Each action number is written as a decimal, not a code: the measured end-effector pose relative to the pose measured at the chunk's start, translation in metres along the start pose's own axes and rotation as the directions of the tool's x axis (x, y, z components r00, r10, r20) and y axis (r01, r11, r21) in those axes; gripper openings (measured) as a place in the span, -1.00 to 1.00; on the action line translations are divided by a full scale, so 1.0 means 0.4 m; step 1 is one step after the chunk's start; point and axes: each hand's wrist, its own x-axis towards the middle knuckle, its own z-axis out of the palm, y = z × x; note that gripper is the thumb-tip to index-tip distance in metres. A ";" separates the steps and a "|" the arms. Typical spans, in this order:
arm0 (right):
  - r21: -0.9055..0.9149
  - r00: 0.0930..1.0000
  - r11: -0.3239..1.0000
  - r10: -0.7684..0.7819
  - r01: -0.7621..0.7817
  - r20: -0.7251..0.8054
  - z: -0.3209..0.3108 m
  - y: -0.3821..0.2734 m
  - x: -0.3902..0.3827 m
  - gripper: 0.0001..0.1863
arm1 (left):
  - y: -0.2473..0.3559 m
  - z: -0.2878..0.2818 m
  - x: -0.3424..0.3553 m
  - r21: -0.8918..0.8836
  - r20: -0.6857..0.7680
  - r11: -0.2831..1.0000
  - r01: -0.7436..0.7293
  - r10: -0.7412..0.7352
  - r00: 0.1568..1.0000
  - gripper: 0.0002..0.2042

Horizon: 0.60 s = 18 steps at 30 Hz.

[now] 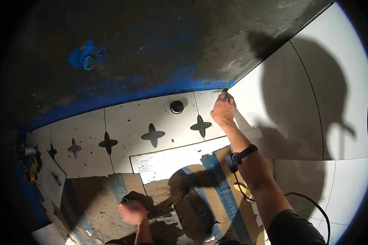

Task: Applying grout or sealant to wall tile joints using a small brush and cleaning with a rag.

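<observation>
White, flat tiles with dark four-petal motifs (143, 112) stand in a row across the middle of the view, directly below a blue-edged, dark grey-brown smeared surface (143, 49). At the far right end of this row, in the corner where it meets large, plain white panels (286, 118), the right hand (223, 110) has its fingers drawn together against the edge; something small and dark shows at their tips, but I cannot tell what it is or how firmly it is gripped. A black band with a small box (248, 151) circles the right wrist, and a thin black cable (315, 201) curves beside that forearm. Lower and toward the left, the left hand (133, 211) is blurred above smeared brown cardboard with blue stripes (92, 196); its fingers look curled, though I cannot tell whether they hold anything. Between the cardboard and the tile row lies a white, oblong printed board (180, 157). A round black fitting (177, 107) sits on the row near the right hand, while a greenish pipe stub (88, 62) juts from the dark surface at upper left.
</observation>
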 end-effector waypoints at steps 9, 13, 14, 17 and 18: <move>0.950 0.649 0.282 -0.700 -0.132 0.298 -0.290 -0.079 -0.483 -0.91 | -0.027 0.010 -0.014 0.021 0.026 1.000 -0.011 0.010 1.000 -0.61; 0.691 0.694 0.666 -0.638 0.281 0.333 -0.267 -0.072 -0.725 -0.89 | 0.011 0.006 -0.005 -0.003 -0.104 0.996 -0.093 0.092 0.990 -0.73; 0.673 0.665 0.668 -0.663 0.318 0.344 -0.262 -0.051 -0.782 -0.89 | 0.004 0.002 -0.007 -0.012 -0.137 0.992 -0.127 0.124 0.983 -0.73; 0.678 0.758 0.734 -0.462 0.035 0.461 -0.346 -0.005 -0.863 -0.89 | -0.035 0.018 -0.016 -0.034 -0.180 0.984 -0.176 0.167 0.969 -0.71; 0.642 0.766 0.762 -0.462 0.085 0.447 -0.368 0.035 -0.879 -0.88 | -0.034 0.011 -0.009 -0.052 -0.164 0.984 -0.169 0.159 0.974 -0.71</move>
